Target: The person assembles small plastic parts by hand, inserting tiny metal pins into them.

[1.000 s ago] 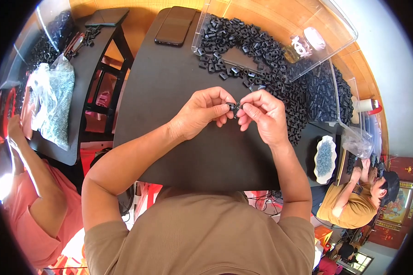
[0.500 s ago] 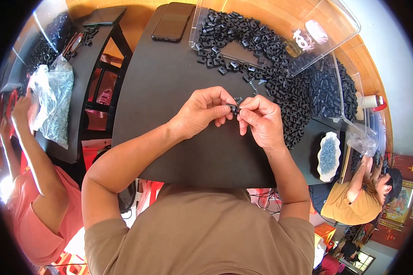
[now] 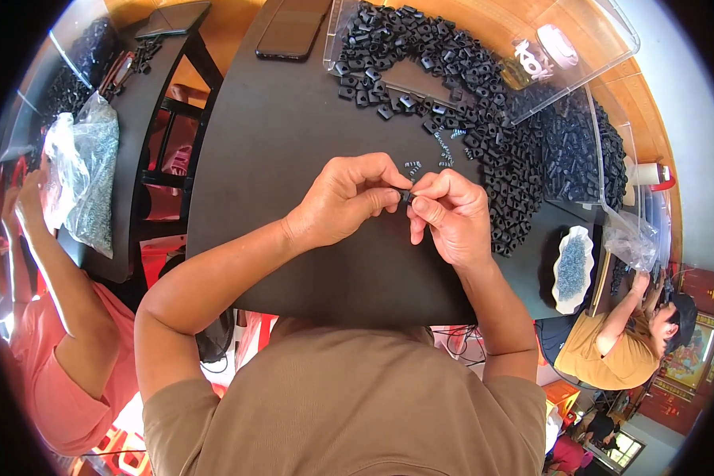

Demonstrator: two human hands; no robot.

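Note:
My left hand (image 3: 347, 198) pinches a small black plastic part (image 3: 405, 198) between thumb and fingers. From the other side, my right hand (image 3: 455, 214) closes its thumb and forefinger on the same part. The fingertips cover most of it, so its full shape is hidden. Just beyond my fingers lie several small metal springs (image 3: 444, 146) on the dark table (image 3: 293, 127). A large heap of similar black plastic parts (image 3: 523, 170) curves from the far side of the table down past my right hand.
Clear plastic bins (image 3: 571, 159) stand at the far right. A scalloped white dish (image 3: 572, 270) holds small bluish pieces at right. A phone (image 3: 292, 30) lies at the far left edge. Co-workers sit on both sides, in a pink top (image 3: 71, 349) and a yellow shirt (image 3: 611, 349).
The view has shifted slightly. My fingers have closed tighter around the small black part, which shows less now and appears turned. Both hands stay in about the same place.

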